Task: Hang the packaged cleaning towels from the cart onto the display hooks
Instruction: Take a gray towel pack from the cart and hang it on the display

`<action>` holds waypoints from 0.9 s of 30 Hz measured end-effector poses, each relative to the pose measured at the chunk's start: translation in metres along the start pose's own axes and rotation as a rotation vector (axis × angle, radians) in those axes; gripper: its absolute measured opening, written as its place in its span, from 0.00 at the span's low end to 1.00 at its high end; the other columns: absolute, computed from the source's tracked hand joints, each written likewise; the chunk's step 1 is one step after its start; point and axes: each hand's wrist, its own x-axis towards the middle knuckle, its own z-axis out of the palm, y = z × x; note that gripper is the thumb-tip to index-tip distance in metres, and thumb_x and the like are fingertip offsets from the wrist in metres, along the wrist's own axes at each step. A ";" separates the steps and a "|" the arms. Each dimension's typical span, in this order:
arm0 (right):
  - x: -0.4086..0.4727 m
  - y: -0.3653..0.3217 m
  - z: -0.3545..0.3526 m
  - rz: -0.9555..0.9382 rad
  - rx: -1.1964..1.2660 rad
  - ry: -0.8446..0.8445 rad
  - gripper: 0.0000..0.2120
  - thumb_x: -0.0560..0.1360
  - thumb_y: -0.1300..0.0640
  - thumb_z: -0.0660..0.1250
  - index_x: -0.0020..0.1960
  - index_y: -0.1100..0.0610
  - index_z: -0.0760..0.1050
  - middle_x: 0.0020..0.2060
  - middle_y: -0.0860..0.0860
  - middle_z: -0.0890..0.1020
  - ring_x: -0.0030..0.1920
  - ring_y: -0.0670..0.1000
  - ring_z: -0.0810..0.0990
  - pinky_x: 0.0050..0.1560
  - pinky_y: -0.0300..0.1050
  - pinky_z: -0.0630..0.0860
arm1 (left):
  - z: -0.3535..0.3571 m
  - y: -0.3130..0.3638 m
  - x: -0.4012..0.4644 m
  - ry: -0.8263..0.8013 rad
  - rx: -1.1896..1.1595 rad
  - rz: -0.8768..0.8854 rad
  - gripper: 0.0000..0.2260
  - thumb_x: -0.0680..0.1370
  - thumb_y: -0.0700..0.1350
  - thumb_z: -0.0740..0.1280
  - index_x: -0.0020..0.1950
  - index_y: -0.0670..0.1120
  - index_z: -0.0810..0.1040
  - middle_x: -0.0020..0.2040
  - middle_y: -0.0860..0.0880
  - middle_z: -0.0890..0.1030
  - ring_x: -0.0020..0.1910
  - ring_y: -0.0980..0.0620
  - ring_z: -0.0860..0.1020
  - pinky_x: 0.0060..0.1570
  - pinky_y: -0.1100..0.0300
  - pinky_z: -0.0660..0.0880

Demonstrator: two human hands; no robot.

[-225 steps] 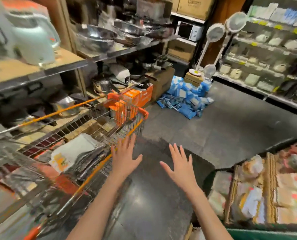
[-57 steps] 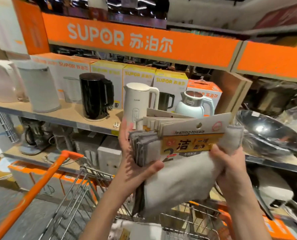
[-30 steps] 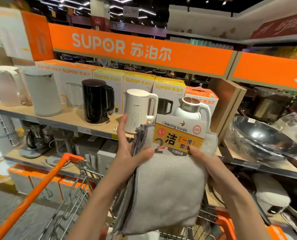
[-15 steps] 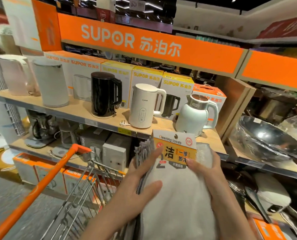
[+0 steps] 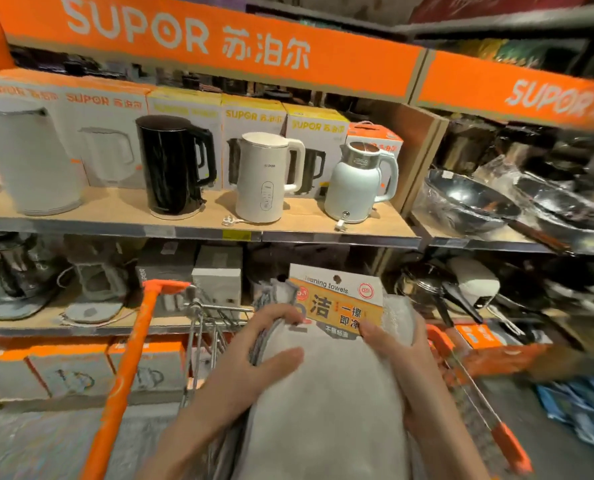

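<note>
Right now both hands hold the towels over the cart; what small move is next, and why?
Probably turn away with the towel stack: left hand and right hand already grip it, and no display hooks show here, only a shelf of kettles.

- the towel stack (image 5: 326, 403) runs off the bottom edge, so its lower end is not seen.
- the first letters on the label card (image 5: 337, 303) are covered by towel edges.
- the fingers of the left hand (image 5: 257, 344) go behind the stack, and the right hand (image 5: 403, 365) is partly behind it too.
- the cart (image 5: 198, 327) is mostly hidden by arms and towels.
- the pans (image 5: 517, 202) on the right and the blue packs (image 5: 579, 410) on the floor are blurred.
- the grey kettle (image 5: 25, 157) is cut by the left edge.
</note>
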 end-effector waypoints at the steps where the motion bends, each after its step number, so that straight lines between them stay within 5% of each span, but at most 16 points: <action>1: -0.011 0.006 0.002 -0.022 -0.010 0.051 0.26 0.69 0.59 0.73 0.58 0.38 0.65 0.47 0.52 0.83 0.43 0.55 0.85 0.40 0.51 0.81 | -0.004 -0.001 -0.004 -0.030 -0.026 -0.016 0.17 0.62 0.57 0.69 0.49 0.59 0.76 0.52 0.65 0.78 0.50 0.65 0.78 0.43 0.75 0.71; 5: -0.061 0.020 -0.004 -0.118 -0.110 0.212 0.26 0.68 0.50 0.75 0.52 0.28 0.64 0.54 0.43 0.79 0.53 0.49 0.81 0.57 0.54 0.77 | -0.003 -0.002 -0.020 -0.130 -0.067 -0.072 0.21 0.59 0.58 0.70 0.51 0.56 0.76 0.51 0.64 0.78 0.47 0.62 0.79 0.43 0.67 0.77; 7: -0.084 0.021 -0.011 -0.126 -0.132 0.257 0.28 0.66 0.47 0.76 0.58 0.30 0.65 0.57 0.43 0.78 0.55 0.48 0.80 0.59 0.55 0.76 | 0.003 0.000 -0.028 -0.196 -0.100 -0.073 0.22 0.59 0.57 0.70 0.52 0.56 0.76 0.51 0.63 0.79 0.47 0.59 0.80 0.44 0.62 0.78; 10: -0.117 0.026 -0.027 -0.144 -0.128 0.352 0.36 0.63 0.45 0.75 0.66 0.35 0.63 0.61 0.44 0.78 0.58 0.50 0.79 0.60 0.57 0.75 | 0.020 0.004 -0.042 -0.310 -0.135 -0.075 0.22 0.60 0.56 0.72 0.53 0.54 0.75 0.51 0.59 0.80 0.47 0.54 0.81 0.45 0.56 0.79; 14: -0.165 0.036 -0.048 -0.138 -0.132 0.483 0.32 0.65 0.46 0.75 0.64 0.35 0.64 0.60 0.45 0.77 0.58 0.50 0.79 0.59 0.56 0.76 | 0.047 0.010 -0.065 -0.432 -0.202 -0.044 0.17 0.61 0.51 0.73 0.48 0.55 0.76 0.48 0.62 0.80 0.43 0.60 0.80 0.39 0.67 0.76; 18: -0.223 0.042 -0.066 -0.137 -0.066 0.572 0.21 0.69 0.53 0.72 0.57 0.37 0.69 0.53 0.45 0.81 0.51 0.48 0.82 0.51 0.50 0.80 | 0.073 0.014 -0.096 -0.563 -0.271 -0.128 0.19 0.60 0.54 0.73 0.49 0.57 0.77 0.51 0.57 0.80 0.46 0.51 0.82 0.39 0.59 0.79; 27: -0.368 0.074 -0.077 -0.131 -0.116 0.863 0.23 0.69 0.54 0.74 0.57 0.37 0.69 0.55 0.47 0.80 0.53 0.51 0.81 0.54 0.56 0.79 | 0.105 0.037 -0.197 -0.826 -0.229 -0.126 0.18 0.62 0.54 0.71 0.51 0.57 0.76 0.52 0.56 0.79 0.49 0.47 0.80 0.48 0.46 0.78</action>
